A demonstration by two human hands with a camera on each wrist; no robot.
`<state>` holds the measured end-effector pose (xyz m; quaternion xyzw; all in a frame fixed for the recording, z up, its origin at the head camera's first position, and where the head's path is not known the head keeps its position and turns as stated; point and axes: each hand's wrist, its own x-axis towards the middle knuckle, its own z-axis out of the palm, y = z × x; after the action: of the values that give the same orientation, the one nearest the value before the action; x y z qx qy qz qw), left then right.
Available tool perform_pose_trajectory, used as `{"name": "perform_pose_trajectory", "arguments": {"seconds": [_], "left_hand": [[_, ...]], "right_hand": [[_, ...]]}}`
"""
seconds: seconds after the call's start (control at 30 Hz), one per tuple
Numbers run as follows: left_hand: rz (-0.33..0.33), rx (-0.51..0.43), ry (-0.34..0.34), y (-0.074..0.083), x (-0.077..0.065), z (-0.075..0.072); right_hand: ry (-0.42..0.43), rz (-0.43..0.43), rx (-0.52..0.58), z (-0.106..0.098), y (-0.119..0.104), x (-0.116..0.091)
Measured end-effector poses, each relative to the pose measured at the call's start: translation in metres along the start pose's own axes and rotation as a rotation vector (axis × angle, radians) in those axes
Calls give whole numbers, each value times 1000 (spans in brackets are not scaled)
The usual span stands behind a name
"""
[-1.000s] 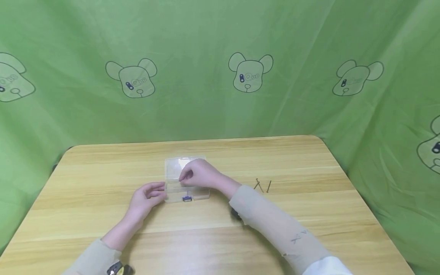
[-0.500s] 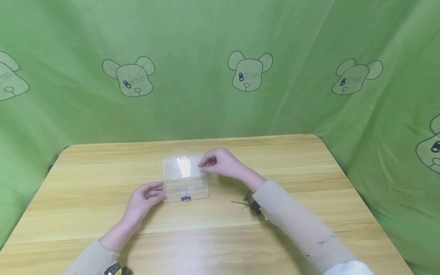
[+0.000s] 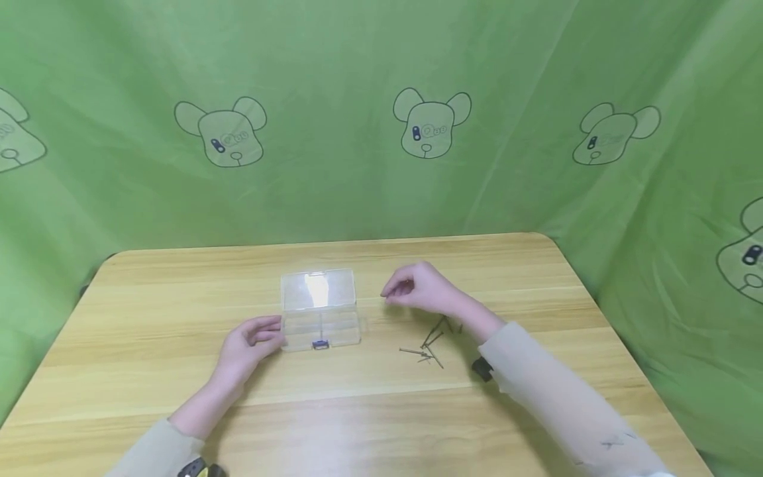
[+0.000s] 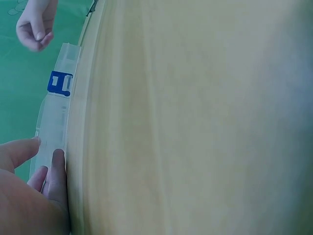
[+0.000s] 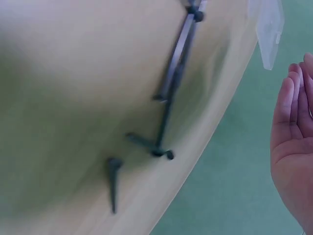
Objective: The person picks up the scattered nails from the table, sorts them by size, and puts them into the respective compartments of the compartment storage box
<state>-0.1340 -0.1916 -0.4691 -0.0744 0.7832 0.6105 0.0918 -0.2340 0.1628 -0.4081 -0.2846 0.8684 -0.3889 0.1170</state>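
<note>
A clear plastic storage box [image 3: 342, 326] with a blue latch [image 3: 320, 344] stands on the table, its lid [image 3: 298, 291] raised and tipped back. My left hand [image 3: 247, 348] holds the box at its left end; in the left wrist view the thumb [image 4: 22, 151] is at the top edge and fingers [image 4: 58, 169] are against the front. To the right of the box my right hand [image 3: 422, 289] is above the table with loosely bent fingers, and nothing shows between them. Below it lie several thin, headed screws or nails [image 3: 433, 356], dark and blurred in the right wrist view.
The wooden table [image 3: 334, 424] has its far edge close to a green curtain [image 3: 334, 185] with printed bear heads. A dark camera mount [image 3: 483, 369] sits under my right sleeve, and another [image 3: 199, 469] on my left wrist.
My right hand has moved from over the box to the right and now hovers beside it, uncovering the box and most of the screws. My left hand has stayed at the box's left end.
</note>
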Motion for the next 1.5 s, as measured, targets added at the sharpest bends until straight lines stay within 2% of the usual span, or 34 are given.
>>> {"name": "perform_pose_trajectory", "arguments": {"seconds": [0.37, 0.7, 1.1, 1.5], "left_hand": [[-12, 11, 6, 0, 0, 0], [6, 3, 12, 1, -3, -1], [-2, -4, 6, 2, -3, 0], [-6, 0, 0, 1, -1, 1]], "right_hand": [[-105, 1, -40, 5, 14, -35], [-190, 13, -41, 15, 20, -54], [-200, -19, -220, 23, 17, -59], [-186, -37, -227, 26, 19, -58]]}}
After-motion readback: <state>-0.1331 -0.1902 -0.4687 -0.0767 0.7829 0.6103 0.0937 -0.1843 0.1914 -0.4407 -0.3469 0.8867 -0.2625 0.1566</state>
